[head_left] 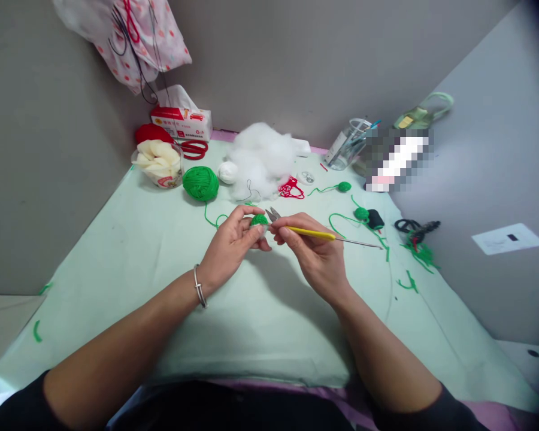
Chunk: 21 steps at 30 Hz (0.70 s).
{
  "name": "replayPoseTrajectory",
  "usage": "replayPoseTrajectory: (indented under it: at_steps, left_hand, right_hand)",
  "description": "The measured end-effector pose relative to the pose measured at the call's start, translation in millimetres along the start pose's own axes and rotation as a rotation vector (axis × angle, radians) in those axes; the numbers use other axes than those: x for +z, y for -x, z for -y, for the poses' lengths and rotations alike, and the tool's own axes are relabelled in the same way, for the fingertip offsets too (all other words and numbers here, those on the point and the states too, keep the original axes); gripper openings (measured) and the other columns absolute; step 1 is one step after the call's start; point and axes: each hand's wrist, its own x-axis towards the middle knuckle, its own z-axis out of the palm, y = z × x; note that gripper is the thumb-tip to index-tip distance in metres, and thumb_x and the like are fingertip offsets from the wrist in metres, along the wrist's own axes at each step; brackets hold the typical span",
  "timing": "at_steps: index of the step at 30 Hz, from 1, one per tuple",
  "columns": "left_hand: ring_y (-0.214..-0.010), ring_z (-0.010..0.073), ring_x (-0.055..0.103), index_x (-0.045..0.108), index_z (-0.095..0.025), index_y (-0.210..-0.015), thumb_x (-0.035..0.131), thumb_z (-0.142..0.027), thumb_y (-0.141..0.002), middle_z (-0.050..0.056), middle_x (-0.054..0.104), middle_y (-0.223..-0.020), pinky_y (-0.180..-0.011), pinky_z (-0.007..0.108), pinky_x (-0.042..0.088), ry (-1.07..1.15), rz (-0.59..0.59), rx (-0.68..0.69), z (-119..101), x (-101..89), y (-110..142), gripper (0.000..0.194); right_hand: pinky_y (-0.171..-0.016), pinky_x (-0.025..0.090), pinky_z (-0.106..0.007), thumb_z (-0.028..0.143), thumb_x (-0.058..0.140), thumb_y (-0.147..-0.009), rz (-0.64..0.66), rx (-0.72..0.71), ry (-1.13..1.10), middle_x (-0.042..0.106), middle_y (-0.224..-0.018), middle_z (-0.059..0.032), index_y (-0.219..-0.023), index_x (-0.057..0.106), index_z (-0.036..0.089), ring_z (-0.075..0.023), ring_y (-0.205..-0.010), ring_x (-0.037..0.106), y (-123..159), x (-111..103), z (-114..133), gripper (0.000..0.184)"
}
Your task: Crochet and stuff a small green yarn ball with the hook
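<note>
My left hand [234, 242] pinches a small green crochet piece [259, 219], with a bit of white showing under it. A crochet hook [312, 232] with a yellow handle is gripped in my right hand [317, 257]. One end of the hook meets the crochet piece; the other metal end points right. Just beyond the right fingers show the grey tips of small snips [273, 214]; whether they lie on the table or are held, I cannot tell. Green yarn runs from a ball of green yarn [200, 184] toward my left hand.
White stuffing [263, 155] is heaped at the back, near red yarn [291, 188]. Red-handled scissors [194, 149], a tub [159, 164] and a tissue pack [182, 123] stand back left. Small green crochet balls [362, 214], yarn scraps [408, 281] and a pen cup [347, 146] are right.
</note>
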Motion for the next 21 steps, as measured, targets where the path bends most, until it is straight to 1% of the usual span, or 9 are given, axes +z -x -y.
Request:
replayPoseTrajectory:
  at_steps: [3, 6, 8, 12, 14, 16, 18, 19, 21]
  left_hand:
    - [-0.074, 0.0141, 0.069, 0.054, -0.02, -0.118, 0.061, -0.029, -0.096, -0.003, 0.067, -0.077, -0.079, 0.03, 0.057, -0.052, -0.004, 0.013, 0, -0.1, 0, 0.025]
    - [-0.072, 0.0146, 0.069, 0.056, -0.02, -0.115, 0.06, -0.031, -0.096, -0.002, 0.067, -0.076, -0.078, 0.031, 0.056, -0.09, 0.008, 0.011, 1, -0.8, 0, 0.022]
    - [-0.068, 0.014, 0.068, 0.056, -0.02, -0.111, 0.059, -0.033, -0.096, -0.003, 0.066, -0.075, -0.076, 0.031, 0.056, -0.104, 0.013, 0.001, 2, -1.4, -1, 0.02]
    - [-0.062, 0.0123, 0.064, 0.056, -0.02, -0.107, 0.056, -0.032, -0.096, -0.004, 0.063, -0.075, -0.067, 0.028, 0.054, -0.112, 0.004, 0.005, 5, -1.3, -2, 0.016]
    - [-0.062, 0.0123, 0.063, 0.056, -0.019, -0.105, 0.055, -0.029, -0.095, -0.004, 0.063, -0.072, -0.064, 0.027, 0.053, -0.136, -0.004, 0.015, 5, 0.0, -2, 0.014]
    - [-0.061, 0.0121, 0.062, 0.057, -0.019, -0.102, 0.055, -0.025, -0.092, -0.005, 0.061, -0.069, -0.063, 0.026, 0.053, -0.159, -0.019, 0.021, 5, 1.8, -2, 0.011]
    - [-0.06, 0.0115, 0.062, 0.058, -0.019, -0.098, 0.057, -0.021, -0.089, -0.005, 0.06, -0.069, -0.061, 0.025, 0.053, -0.164, -0.037, 0.021, 7, 2.2, -3, 0.01]
    - [-0.06, 0.0112, 0.062, 0.059, -0.019, -0.098, 0.058, -0.02, -0.087, -0.005, 0.06, -0.069, -0.061, 0.024, 0.053, -0.165, -0.048, 0.021, 10, 1.2, -4, 0.01]
    - [-0.059, 0.0106, 0.062, 0.059, -0.019, -0.095, 0.059, -0.017, -0.085, -0.005, 0.061, -0.07, -0.058, 0.023, 0.052, -0.165, -0.086, 0.013, 17, -4.2, -9, 0.011]
  right_hand:
    - [-0.07, 0.057, -0.034, 0.022, 0.063, -0.098, -0.031, -0.011, 0.023, 0.07, -0.095, -0.0051, -0.101, 0.076, 0.022, -0.0172, -0.081, 0.067, -1, 0, 0, 0.013]
    - [-0.074, 0.06, -0.035, 0.018, 0.063, -0.098, -0.044, -0.099, 0.071, 0.072, -0.099, -0.0063, -0.102, 0.075, 0.022, -0.0187, -0.086, 0.07, -1, 2, -2, 0.014]
    - [-0.077, 0.061, -0.034, 0.013, 0.059, -0.099, -0.03, -0.215, 0.187, 0.074, -0.099, -0.0068, -0.105, 0.074, 0.023, -0.0185, -0.089, 0.072, 1, 3, -4, 0.019]
    - [-0.081, 0.062, -0.03, 0.005, 0.053, -0.098, 0.006, -0.502, 0.527, 0.076, -0.109, -0.01, -0.116, 0.071, 0.021, -0.0171, -0.094, 0.074, 8, 4, -7, 0.029]
    - [-0.08, 0.062, -0.028, 0.002, 0.055, -0.097, 0.037, -0.63, 0.652, 0.077, -0.112, -0.0125, -0.12, 0.069, 0.017, -0.0187, -0.098, 0.074, 8, 3, -8, 0.031]
    - [-0.077, 0.063, -0.028, 0.001, 0.055, -0.096, 0.1, -0.707, 0.725, 0.077, -0.111, -0.0144, -0.123, 0.067, 0.013, -0.0203, -0.1, 0.074, 7, 2, -8, 0.032]
    - [-0.074, 0.063, -0.028, 0.001, 0.053, -0.096, 0.154, -0.731, 0.746, 0.077, -0.108, -0.0148, -0.124, 0.067, 0.012, -0.0207, -0.098, 0.074, 7, 1, -5, 0.033]
    - [-0.074, 0.063, -0.029, 0.002, 0.052, -0.097, 0.171, -0.715, 0.736, 0.077, -0.108, -0.0142, -0.124, 0.067, 0.013, -0.0205, -0.096, 0.074, 9, 0, 0, 0.033]
    - [-0.074, 0.063, -0.028, 0.007, 0.051, -0.099, 0.192, -0.634, 0.699, 0.077, -0.108, -0.012, -0.123, 0.069, 0.018, -0.0199, -0.094, 0.074, 18, -2, 15, 0.032]
